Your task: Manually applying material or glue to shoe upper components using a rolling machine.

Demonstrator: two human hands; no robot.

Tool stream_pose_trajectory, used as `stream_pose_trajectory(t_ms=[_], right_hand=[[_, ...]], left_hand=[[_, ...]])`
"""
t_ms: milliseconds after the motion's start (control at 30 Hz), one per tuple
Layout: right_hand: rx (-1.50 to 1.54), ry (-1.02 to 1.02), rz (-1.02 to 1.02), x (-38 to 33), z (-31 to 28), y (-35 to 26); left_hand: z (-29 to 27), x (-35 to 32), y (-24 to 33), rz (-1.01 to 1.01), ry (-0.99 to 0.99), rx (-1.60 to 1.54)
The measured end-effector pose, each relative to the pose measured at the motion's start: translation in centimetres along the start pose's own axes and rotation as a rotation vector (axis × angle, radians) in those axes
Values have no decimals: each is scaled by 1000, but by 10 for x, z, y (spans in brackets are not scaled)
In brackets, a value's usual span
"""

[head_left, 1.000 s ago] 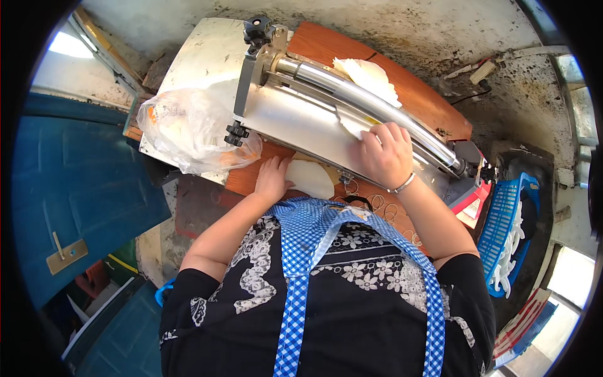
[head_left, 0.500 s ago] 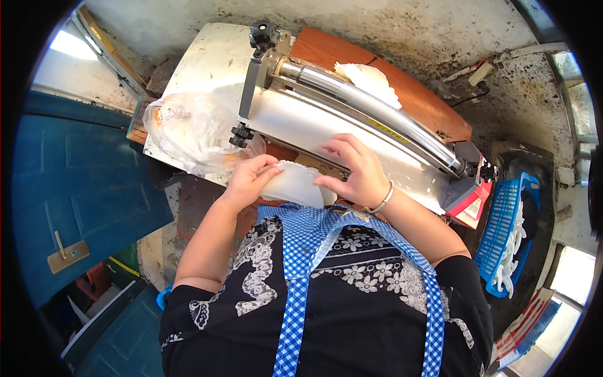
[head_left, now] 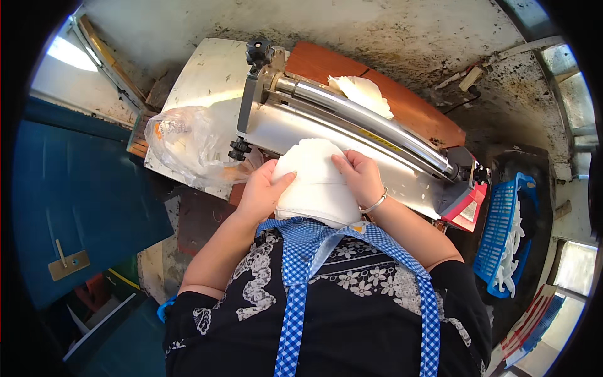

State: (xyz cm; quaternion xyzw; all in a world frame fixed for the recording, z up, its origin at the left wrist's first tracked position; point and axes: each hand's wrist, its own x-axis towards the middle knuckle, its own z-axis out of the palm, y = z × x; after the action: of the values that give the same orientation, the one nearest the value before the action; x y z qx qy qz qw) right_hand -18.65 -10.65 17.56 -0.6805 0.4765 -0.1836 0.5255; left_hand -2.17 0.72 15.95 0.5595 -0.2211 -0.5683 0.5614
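Observation:
Between my hands is a white, flat, rounded piece (head_left: 317, 182), perhaps a small stack, with a wavy far edge and a crease across it. I cannot tell its material. My left hand (head_left: 262, 190) grips its left edge, thumb on top, while my right hand (head_left: 363, 179) pinches its right edge the same way; the other fingers are partly hidden. It is held in front of my blue checked apron (head_left: 295, 251), over the near side of a roller machine (head_left: 352, 135) with a long metal roller and black knobs. Behind the roller lie similar white pieces (head_left: 362, 95).
A crumpled clear plastic bag (head_left: 195, 141) lies left of the machine on a pale board (head_left: 210, 69). At the right stands a blue plastic basket (head_left: 496, 232) with white pieces in it. A blue door (head_left: 94, 195) is at the left, and a stained wall (head_left: 352, 31) at the back.
The white piece has come up and turned its broad face into view. My right hand, raised with fingers spread before, now grips its right edge. My left hand has shifted slightly right.

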Motion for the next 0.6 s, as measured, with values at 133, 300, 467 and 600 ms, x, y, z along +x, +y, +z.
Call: stream_pose_trajectory(t_ms=[133,300,467,600], right_hand=[[-522,390,-692,11,-20,-22],[-615,130,-294,99,-53,-31],[-743,56,-240,133,-52,-31],[-664,183,-1088,60,-59,-54]], left_hand=[[3,21,0,149,106,527],[22,64,32,272,119,769],[11,80,34,205,49,735],[-31,36,37,208,-125,425]])
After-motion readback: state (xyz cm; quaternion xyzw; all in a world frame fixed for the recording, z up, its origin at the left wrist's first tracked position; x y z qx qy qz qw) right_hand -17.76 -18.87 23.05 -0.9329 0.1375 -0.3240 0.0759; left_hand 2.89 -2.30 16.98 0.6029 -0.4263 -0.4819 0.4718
